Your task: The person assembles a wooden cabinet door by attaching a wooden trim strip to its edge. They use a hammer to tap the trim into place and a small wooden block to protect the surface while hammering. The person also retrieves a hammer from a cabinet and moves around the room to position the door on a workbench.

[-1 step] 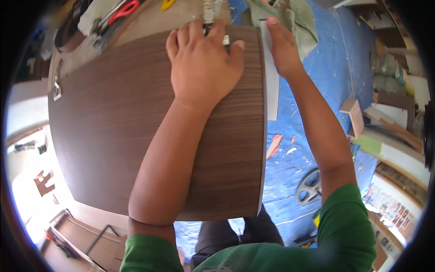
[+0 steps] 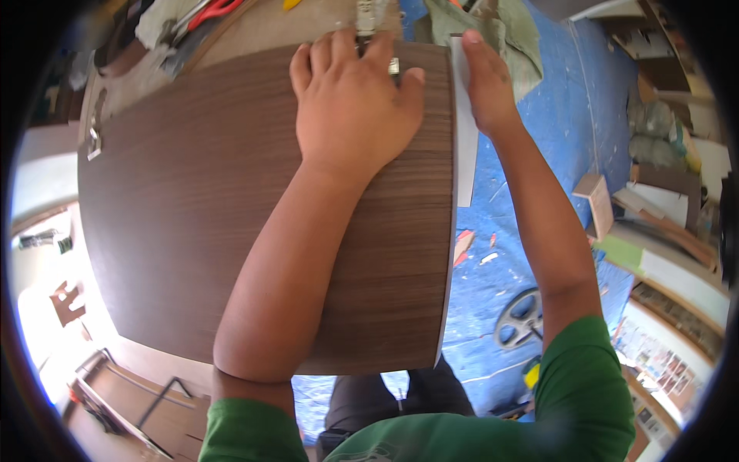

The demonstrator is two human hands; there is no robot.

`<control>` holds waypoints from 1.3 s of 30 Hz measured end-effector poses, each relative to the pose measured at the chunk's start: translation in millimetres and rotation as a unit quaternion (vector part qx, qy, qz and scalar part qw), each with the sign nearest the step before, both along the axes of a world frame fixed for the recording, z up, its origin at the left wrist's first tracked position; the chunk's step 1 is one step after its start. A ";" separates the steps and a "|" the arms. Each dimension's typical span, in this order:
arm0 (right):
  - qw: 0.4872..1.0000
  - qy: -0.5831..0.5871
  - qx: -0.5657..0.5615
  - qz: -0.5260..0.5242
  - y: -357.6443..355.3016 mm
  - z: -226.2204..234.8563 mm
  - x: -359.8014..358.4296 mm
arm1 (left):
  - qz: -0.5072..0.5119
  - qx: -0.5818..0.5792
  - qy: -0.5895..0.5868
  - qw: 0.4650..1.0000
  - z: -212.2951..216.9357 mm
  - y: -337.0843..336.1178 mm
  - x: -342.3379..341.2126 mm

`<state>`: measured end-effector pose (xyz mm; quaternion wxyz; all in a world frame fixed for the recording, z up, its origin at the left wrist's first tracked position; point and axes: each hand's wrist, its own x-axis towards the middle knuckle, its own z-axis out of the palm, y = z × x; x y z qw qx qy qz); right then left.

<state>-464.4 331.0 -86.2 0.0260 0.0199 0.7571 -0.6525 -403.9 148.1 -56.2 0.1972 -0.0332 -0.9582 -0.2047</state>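
A dark brown wood-grain panel (image 2: 177, 223) lies in front of me. Its far edge has my left hand (image 2: 354, 108) lying flat on it, fingers spread, next to a metal hinge (image 2: 366, 17) that is partly covered by the fingertips. Along the panel's right side stands a white board (image 2: 465, 165), seen edge-on. My right hand (image 2: 489, 88) holds this board near its far end, thumb at the top edge; the other fingers are mostly hidden. Another metal hinge (image 2: 95, 144) shows at the panel's far left corner.
Red-handled scissors (image 2: 212, 11) and other tools lie beyond the panel. A green-grey cloth (image 2: 519, 50) hangs at the far right. Blue sheeting (image 2: 570, 138) covers the floor, with scraps and a spoked wheel (image 2: 519, 319) on it. Wood offcuts (image 2: 596, 202) are stacked at right; a trolley (image 2: 127, 396) stands at lower left.
The whole view has shifted slightly. Both hands keep the same places on the panel and the board.
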 end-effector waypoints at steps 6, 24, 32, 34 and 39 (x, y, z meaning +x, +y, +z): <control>0.997 0.032 0.067 0.016 0.0 -0.3 5.2 | 0.013 0.026 0.037 0.999 -5.5 0.7 -6.2; 0.987 0.087 0.138 -0.001 -8.8 8.9 1.3 | 0.008 0.002 0.048 0.999 -2.0 1.4 -4.2; 0.992 0.033 0.120 0.013 0.4 5.5 44.2 | 0.013 -0.037 0.016 0.999 -5.2 0.8 -6.1; 0.994 0.011 0.103 0.025 4.0 9.1 61.6 | 0.010 -0.040 0.002 0.999 -2.2 1.7 -6.7; 0.995 -0.010 0.087 0.052 9.5 13.9 101.8 | 0.021 -0.049 -0.011 0.999 -1.3 2.8 -8.0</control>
